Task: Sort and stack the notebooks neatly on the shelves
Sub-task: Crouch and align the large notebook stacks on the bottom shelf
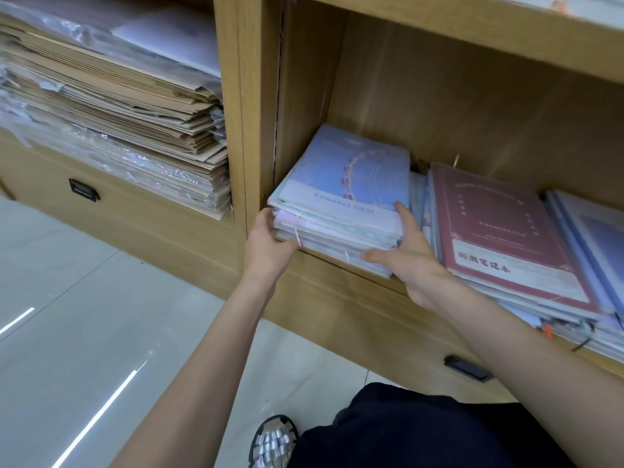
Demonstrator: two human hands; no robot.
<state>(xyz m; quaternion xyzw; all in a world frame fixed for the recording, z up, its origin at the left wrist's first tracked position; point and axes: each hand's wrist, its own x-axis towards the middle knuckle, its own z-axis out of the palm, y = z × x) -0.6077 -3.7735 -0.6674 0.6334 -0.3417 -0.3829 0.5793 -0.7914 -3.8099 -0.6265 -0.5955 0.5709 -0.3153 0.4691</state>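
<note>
Gripping a stack of notebooks from both sides, the two hands meet at the front lip of a wooden shelf in the head view. The left hand curls its fingers round the stack's near left corner, beside the upright divider of the cabinet; hardly any gap shows between stack and divider there. The right hand presses its thumb along the stack's front edge while its fingers lie up the right side, wedged between this stack and the neighbouring pile topped by a maroon notebook. That pile lies just beside the stack, nearly touching, and overhangs the shelf's front edge at the right.

The stack lies flat in the left end of the compartment, its long axis running from the front lip back toward the rear wall, slightly slanted leftward at the front. Its top cover, pale blue with a Ferris wheel, has its title reading along the near edge. Open room remains behind and above the stack, up to the shelf board overhead.

Left of the divider, a separate compartment holds brown paper envelopes piled high. Below lies a tiled floor.
</note>
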